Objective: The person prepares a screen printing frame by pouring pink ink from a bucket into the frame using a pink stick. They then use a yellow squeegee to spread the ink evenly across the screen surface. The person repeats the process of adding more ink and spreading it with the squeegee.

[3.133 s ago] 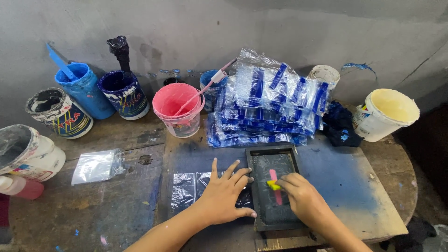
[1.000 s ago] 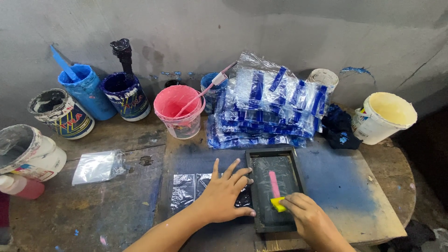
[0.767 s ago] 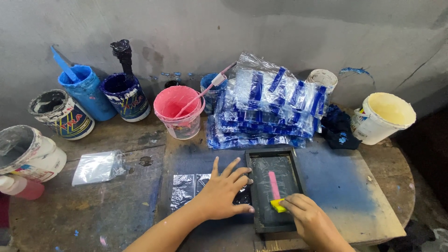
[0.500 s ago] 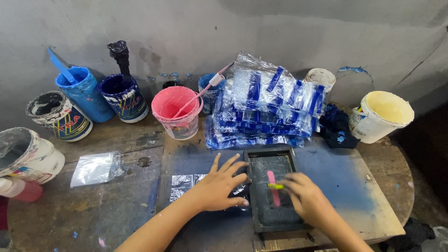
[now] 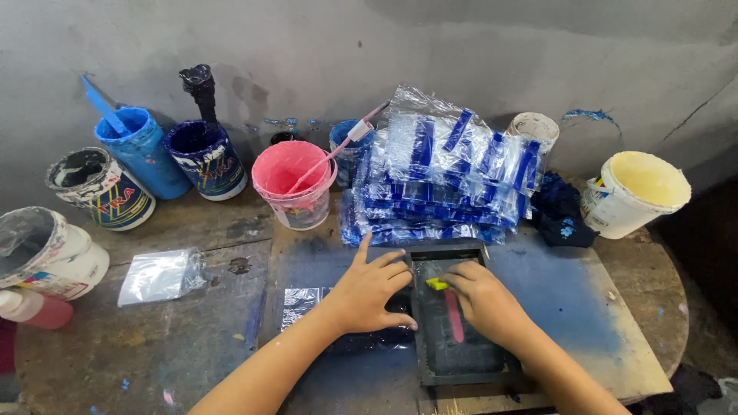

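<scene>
Along the left edge of the rough, paint-stained wooden worktop (image 5: 154, 346) a white bucket (image 5: 50, 253) lined with cloudy plastic is cut off by the picture's border, and a red-capped bottle (image 5: 31, 307) below it shows only in part. Behind them, by the back edge, stand a round tin (image 5: 100, 188) crusted with dark paint, a light blue tub (image 5: 142, 150) with a flat blue stick leaning in it, and a dark blue tub (image 5: 207, 157) with a black-coated stick upright. A small crumpled clear plastic bag (image 5: 161, 275) lies flat nearer the front. A pink tub (image 5: 296, 184) holds a thin pink-handled tool.

The left hand (image 5: 369, 288) lies palm down, fingers spread wide, pressing on a glossy, dark, ink-smeared sheet beside the printing frame (image 5: 453, 338), a dark rectangular screen with a pink streak down its mesh. The right hand (image 5: 480, 296) rests on the frame's upper part, its grip pinched on a small yellow scraper (image 5: 437, 284); most of the scraper is hidden under the fingers. The frame sits near the front edge on a blue-stained board.

Behind it rises a shiny heap of clear bags with blue print (image 5: 442, 180). Right of that lie a dark blue rag (image 5: 561, 219) and a cream-white bucket (image 5: 634, 192) near the right edge.
</scene>
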